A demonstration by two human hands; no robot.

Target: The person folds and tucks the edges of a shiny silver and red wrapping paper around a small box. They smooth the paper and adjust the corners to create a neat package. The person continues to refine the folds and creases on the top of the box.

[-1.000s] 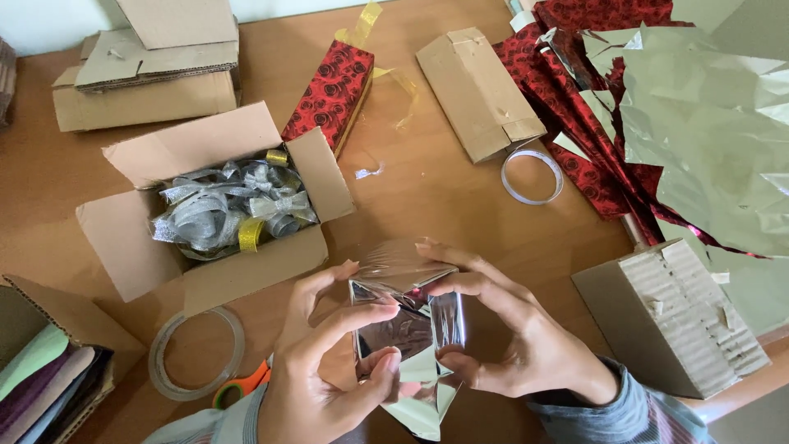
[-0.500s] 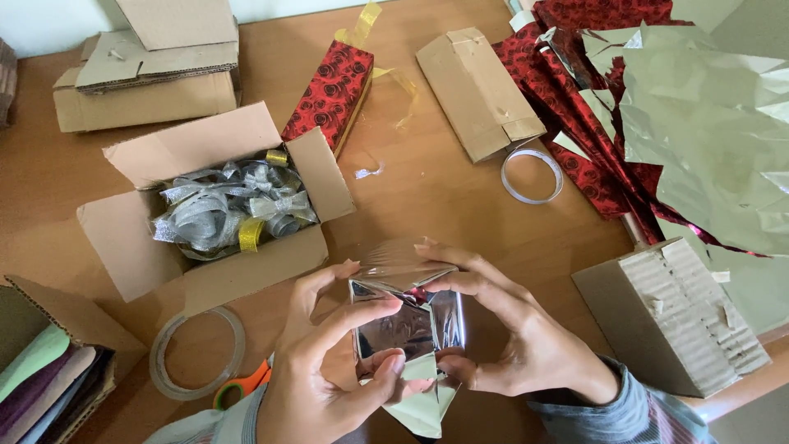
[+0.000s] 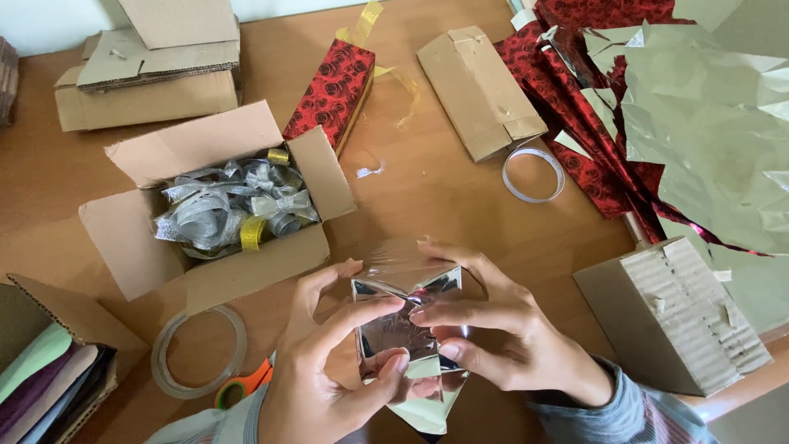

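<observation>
Head view shows both hands closed on a small box wrapped in silver foil (image 3: pixel 407 329), held low over the wooden worktop (image 3: pixel 427 189). Left hand (image 3: pixel 329 370) has its grip clamped on the box's near and left sides, thumb pressing the foil on top. Right hand (image 3: pixel 493 337) pinches the foil fold at the middle, fingers together on the box's right edge. Loose foil ends (image 3: pixel 427 403) hang below the box. Just left lies a clear tape roll (image 3: pixel 199 352) with orange-handled scissors (image 3: pixel 242 385) beside it. Farther up sits an open cardboard box (image 3: pixel 140 238) filled with silver ribbon (image 3: pixel 222 205). To the right stands a closed cardboard block (image 3: pixel 674 316); beyond it are sheets of pale gold and red wrapping paper (image 3: pixel 707 123).
</observation>
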